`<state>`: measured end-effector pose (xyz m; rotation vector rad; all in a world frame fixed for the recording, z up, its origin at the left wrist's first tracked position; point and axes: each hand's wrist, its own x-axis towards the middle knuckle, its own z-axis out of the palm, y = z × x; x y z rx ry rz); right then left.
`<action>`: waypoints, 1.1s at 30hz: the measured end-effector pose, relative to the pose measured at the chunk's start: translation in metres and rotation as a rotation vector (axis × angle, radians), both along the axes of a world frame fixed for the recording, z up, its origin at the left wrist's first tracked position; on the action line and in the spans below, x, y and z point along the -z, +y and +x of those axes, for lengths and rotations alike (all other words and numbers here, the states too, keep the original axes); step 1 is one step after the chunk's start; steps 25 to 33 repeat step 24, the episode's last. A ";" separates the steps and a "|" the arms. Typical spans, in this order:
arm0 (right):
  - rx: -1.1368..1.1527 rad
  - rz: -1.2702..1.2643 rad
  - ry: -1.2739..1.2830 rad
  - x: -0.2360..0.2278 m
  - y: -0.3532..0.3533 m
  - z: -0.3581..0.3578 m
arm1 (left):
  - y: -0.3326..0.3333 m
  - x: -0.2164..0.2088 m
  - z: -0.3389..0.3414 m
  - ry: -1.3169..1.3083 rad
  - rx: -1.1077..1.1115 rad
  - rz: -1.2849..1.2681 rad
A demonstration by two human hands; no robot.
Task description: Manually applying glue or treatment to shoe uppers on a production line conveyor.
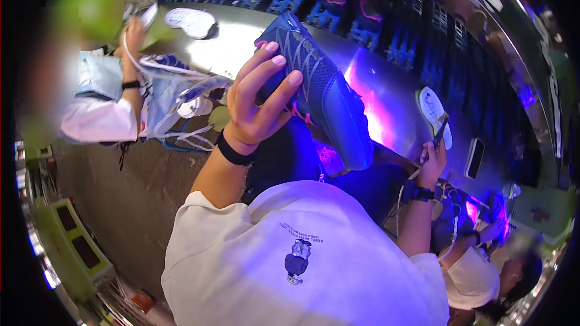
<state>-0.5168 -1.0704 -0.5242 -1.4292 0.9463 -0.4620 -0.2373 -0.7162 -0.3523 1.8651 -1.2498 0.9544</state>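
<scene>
A dark blue lace-up shoe (317, 78) with pink trim is tilted up in front of my body, over the edge of the metal bench. My left hand (260, 93) grips it by the side, fingers spread along the upper and thumb hidden behind. Farther right, my right hand (432, 160) is closed round a thin dark-handled tool (443, 130), whose exact kind I cannot make out. The tool's upper end overlaps a white shoe sole (431, 105) lying on the bench. Whether they touch is unclear.
Another white sole (190, 22) lies on the metal bench (232, 36). Blue racks (326, 18) line the far side. A phone-like dark slab (475, 158) rests to the right. Co-workers sit left (99, 115) and right (474, 271); a green-and-white machine (75, 238) stands behind left.
</scene>
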 end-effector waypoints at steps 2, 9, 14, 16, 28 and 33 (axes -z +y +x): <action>0.029 -0.042 -0.017 0.000 0.001 -0.001 | 0.011 -0.005 -0.004 -0.012 -0.047 -0.010; 0.027 -0.034 -0.047 0.010 -0.009 -0.003 | 0.036 -0.003 -0.009 -0.024 -0.183 -0.077; 0.031 -0.053 -0.044 0.008 -0.010 0.001 | 0.029 -0.002 -0.014 0.245 -0.198 -0.124; 0.051 -0.052 -0.022 0.010 -0.010 -0.001 | 0.017 0.013 -0.016 0.338 -0.193 -0.139; 0.015 -0.052 -0.023 0.009 -0.010 -0.004 | -0.049 0.068 0.107 1.676 -0.097 -0.422; 0.015 -0.052 -0.023 0.009 -0.010 -0.004 | -0.049 0.068 0.107 1.676 -0.097 -0.422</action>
